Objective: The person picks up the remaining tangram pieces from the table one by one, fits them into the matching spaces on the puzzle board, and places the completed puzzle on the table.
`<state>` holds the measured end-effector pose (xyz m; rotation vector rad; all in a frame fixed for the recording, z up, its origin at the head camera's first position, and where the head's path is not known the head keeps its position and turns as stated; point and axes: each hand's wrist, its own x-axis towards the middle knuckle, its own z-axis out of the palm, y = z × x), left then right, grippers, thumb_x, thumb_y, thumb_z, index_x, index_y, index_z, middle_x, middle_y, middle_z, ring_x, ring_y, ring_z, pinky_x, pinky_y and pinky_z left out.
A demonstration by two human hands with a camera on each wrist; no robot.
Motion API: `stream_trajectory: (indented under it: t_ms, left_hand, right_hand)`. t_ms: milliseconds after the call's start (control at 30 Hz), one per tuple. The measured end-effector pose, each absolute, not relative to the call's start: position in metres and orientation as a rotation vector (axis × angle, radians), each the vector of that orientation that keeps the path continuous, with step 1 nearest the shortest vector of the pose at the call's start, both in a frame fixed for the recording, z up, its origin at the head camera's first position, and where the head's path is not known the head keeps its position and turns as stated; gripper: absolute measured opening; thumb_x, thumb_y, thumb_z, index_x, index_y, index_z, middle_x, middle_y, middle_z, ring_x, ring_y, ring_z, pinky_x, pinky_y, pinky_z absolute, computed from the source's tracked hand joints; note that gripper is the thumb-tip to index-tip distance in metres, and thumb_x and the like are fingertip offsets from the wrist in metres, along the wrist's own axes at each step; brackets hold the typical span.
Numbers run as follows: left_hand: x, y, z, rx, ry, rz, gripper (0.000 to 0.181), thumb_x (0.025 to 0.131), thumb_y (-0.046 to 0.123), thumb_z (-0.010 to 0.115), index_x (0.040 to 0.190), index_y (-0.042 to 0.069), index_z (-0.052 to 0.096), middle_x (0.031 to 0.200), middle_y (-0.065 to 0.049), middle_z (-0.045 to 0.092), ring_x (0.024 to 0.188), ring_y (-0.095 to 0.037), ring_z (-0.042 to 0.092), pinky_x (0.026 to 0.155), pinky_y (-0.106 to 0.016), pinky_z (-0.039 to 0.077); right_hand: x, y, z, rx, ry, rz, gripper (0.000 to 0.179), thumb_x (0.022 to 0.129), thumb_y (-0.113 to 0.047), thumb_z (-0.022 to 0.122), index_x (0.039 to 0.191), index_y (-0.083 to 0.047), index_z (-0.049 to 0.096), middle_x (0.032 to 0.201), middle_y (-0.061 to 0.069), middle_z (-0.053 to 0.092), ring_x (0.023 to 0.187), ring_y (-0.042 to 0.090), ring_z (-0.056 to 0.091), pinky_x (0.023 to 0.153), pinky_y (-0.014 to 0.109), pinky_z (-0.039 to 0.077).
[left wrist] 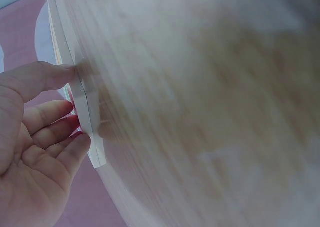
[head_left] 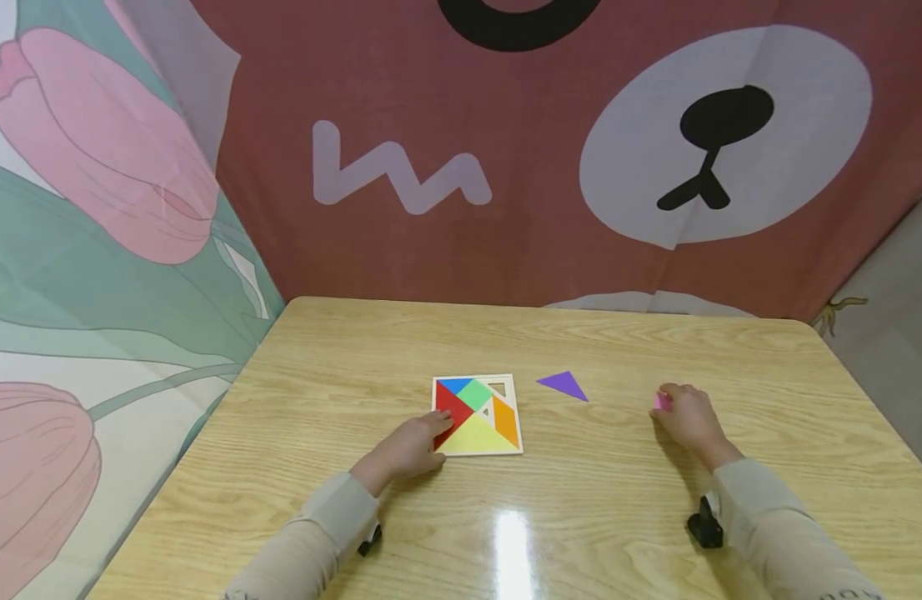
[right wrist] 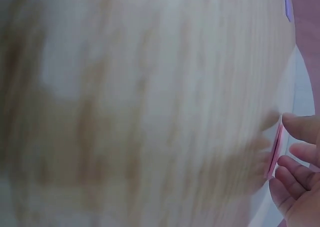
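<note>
A square tangram board (head_left: 509, 388) with a pale frame lies on the table, holding red, blue, green, yellow and orange pieces. At its left front corner, my left hand (head_left: 410, 445) holds the board; the fingertips rest on the red triangle (head_left: 448, 403) and the thumb touches the front edge. In the left wrist view, thumb and fingers of the left hand (left wrist: 42, 132) meet the board's side (left wrist: 90, 112). Over to the right, my right hand (head_left: 688, 417) grips a small pink tangram piece (head_left: 662, 402) at table level. The pink piece (right wrist: 274, 154) sits between thumb and fingers.
A purple triangle (head_left: 566, 384) lies flat between the board and the right hand. The wooden table (head_left: 341, 350) ends at a printed cloth backdrop (head_left: 401, 258) behind. Light reflects off the tabletop near the front.
</note>
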<state>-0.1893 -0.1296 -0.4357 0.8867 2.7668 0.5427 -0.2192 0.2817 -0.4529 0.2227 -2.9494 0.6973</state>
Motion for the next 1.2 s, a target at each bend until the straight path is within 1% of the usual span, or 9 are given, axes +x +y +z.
stream_trajectory:
  t_ms: [167,233,333,467,600,700,833,1067,1200]
  left_hand:
    - [-0.19,-0.129,-0.438,0.864,2.763,0.556,0.049,0.075,0.009,0.058,0.12,-0.007,0.046,0.127,-0.018,0.041,0.118,-0.029,0.036,0.096,-0.037,0.03]
    - [-0.191,-0.129,-0.439,0.853,2.767,0.546,0.05,0.075,0.01,0.059,0.12,-0.007,0.047,0.127,-0.017,0.041,0.118,-0.029,0.036,0.096,-0.037,0.03]
    - [-0.191,-0.128,-0.44,0.832,2.769,0.522,0.05,0.075,0.011,0.059,0.121,-0.005,0.047,0.128,-0.015,0.041,0.118,-0.027,0.036,0.096,-0.037,0.031]
    - [-0.191,-0.128,-0.439,0.814,2.771,0.505,0.05,0.076,0.012,0.06,0.122,-0.003,0.046,0.129,-0.013,0.04,0.119,-0.025,0.035,0.096,-0.035,0.03]
    - [-0.191,-0.128,-0.438,0.825,2.77,0.508,0.05,0.076,0.013,0.06,0.122,-0.004,0.046,0.129,-0.014,0.041,0.119,-0.026,0.035,0.096,-0.036,0.03]
    - [-0.191,-0.128,-0.439,0.829,2.769,0.509,0.051,0.076,0.013,0.06,0.122,-0.004,0.046,0.129,-0.014,0.04,0.119,-0.026,0.035,0.096,-0.036,0.03]
    - [-0.191,-0.128,-0.44,0.819,2.77,0.502,0.051,0.076,0.014,0.06,0.122,-0.003,0.046,0.129,-0.013,0.04,0.119,-0.025,0.035,0.096,-0.035,0.03]
    - [-0.191,-0.128,-0.44,0.811,2.768,0.499,0.051,0.076,0.015,0.061,0.122,-0.002,0.047,0.129,-0.013,0.041,0.119,-0.025,0.035,0.096,-0.035,0.03]
    - [-0.191,-0.128,-0.44,0.801,2.762,0.51,0.051,0.076,0.015,0.062,0.122,-0.002,0.047,0.129,-0.012,0.041,0.119,-0.025,0.035,0.096,-0.035,0.03]
  right_hand:
    - [-0.219,0.285,-0.453,0.19,-2.94,0.731,0.032,0.077,-0.009,0.06,0.094,0.017,0.051,0.08,0.026,0.052,0.075,0.037,0.047,0.064,0.047,0.04]
    - [-0.219,0.285,-0.453,0.172,-2.943,0.742,0.03,0.078,-0.011,0.06,0.09,0.016,0.052,0.077,0.023,0.052,0.073,0.034,0.047,0.062,0.045,0.04]
    - [-0.22,0.285,-0.452,0.136,-2.96,0.755,0.033,0.078,-0.013,0.06,0.091,0.017,0.053,0.08,0.026,0.053,0.076,0.038,0.048,0.064,0.047,0.041]
    - [-0.222,0.285,-0.451,0.091,-3.001,0.754,0.038,0.079,-0.014,0.059,0.096,0.019,0.052,0.087,0.031,0.054,0.082,0.044,0.049,0.067,0.048,0.042]
    - [-0.223,0.284,-0.449,0.044,-3.039,0.792,0.036,0.079,-0.013,0.059,0.095,0.019,0.052,0.089,0.032,0.054,0.079,0.043,0.051,0.063,0.046,0.044]
    - [-0.224,0.284,-0.447,-0.001,-3.06,0.831,0.032,0.077,-0.011,0.06,0.092,0.017,0.052,0.087,0.029,0.055,0.075,0.038,0.053,0.062,0.043,0.044]
    - [-0.225,0.285,-0.446,-0.021,-3.094,0.843,0.029,0.075,-0.01,0.062,0.088,0.015,0.052,0.082,0.024,0.055,0.071,0.031,0.051,0.061,0.042,0.042]
    - [-0.224,0.289,-0.444,0.029,-3.125,0.874,0.028,0.074,-0.013,0.066,0.08,0.008,0.049,0.073,0.015,0.053,0.066,0.025,0.047,0.059,0.039,0.04]
    - [-0.224,0.292,-0.443,0.043,-3.143,0.891,0.028,0.073,-0.015,0.067,0.078,0.008,0.05,0.072,0.013,0.052,0.065,0.024,0.046,0.057,0.035,0.04]
